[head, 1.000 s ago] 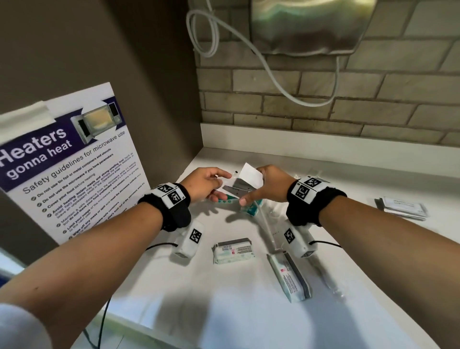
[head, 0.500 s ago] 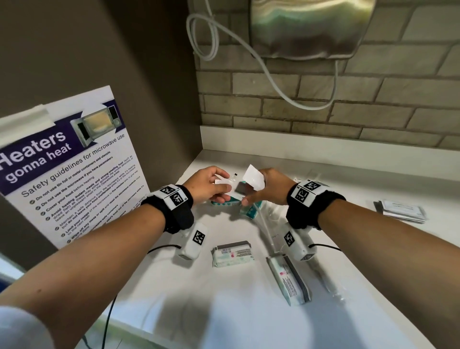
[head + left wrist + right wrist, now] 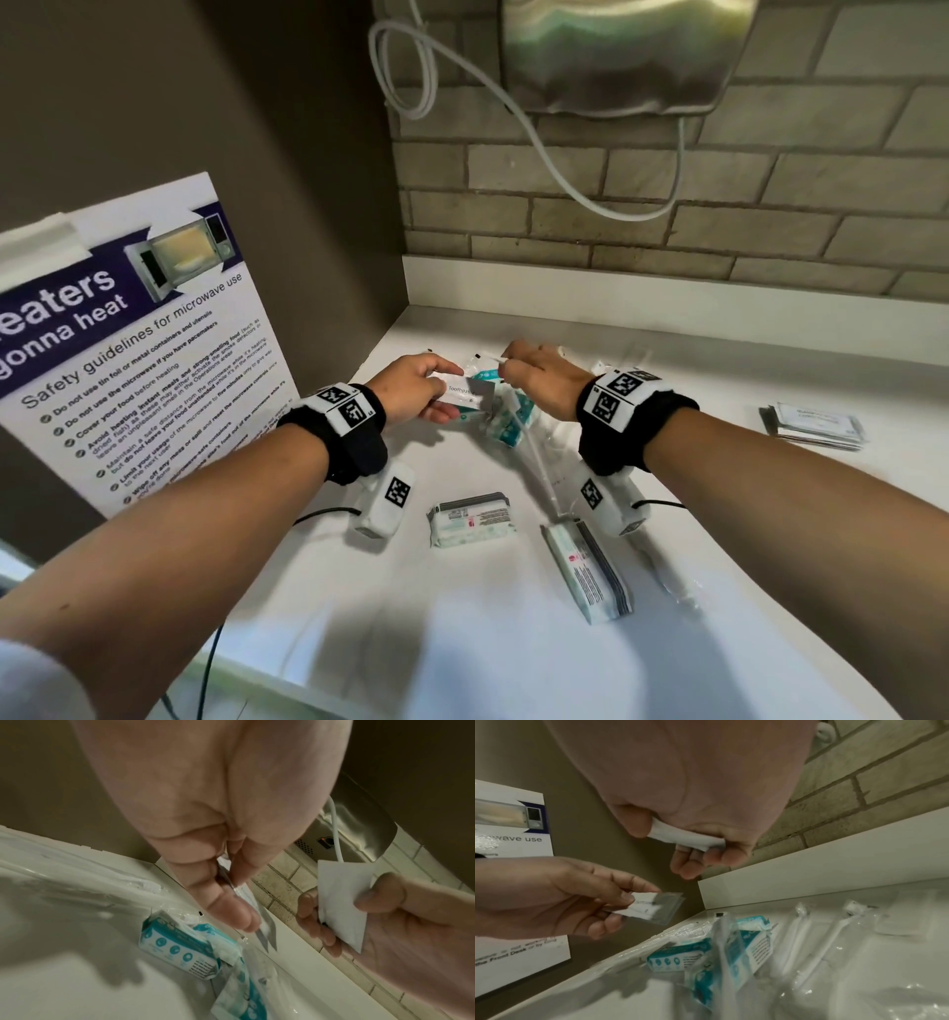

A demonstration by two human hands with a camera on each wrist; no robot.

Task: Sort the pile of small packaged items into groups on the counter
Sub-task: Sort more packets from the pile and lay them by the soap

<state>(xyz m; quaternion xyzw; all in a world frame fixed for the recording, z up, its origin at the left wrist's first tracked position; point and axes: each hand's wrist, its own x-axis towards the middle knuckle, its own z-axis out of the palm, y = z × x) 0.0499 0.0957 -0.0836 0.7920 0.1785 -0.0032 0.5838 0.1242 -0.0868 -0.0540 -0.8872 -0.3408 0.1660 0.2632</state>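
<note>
Plainly, left hand (image 3: 416, 391) pinching "Toothpaste" sachet (image 3: 464, 393), "microwave use" poster (image 3: 128, 334) beside

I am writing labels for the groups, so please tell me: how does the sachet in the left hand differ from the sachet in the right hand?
The left hand pinches a toothpaste sachet with printed text and a grey end; the right hand pinches a plain white sachet with no visible print. The toothpaste sachet lies nearly flat, the plain white sachet stands more upright. Both are small, flat and held above the pile.

A shared office pantry: a laminated microwave safety poster (image 3: 128, 349) mentions the Front Desk, beside a white counter (image 3: 513, 642) and beige brick-tile wall (image 3: 719, 205)
</note>
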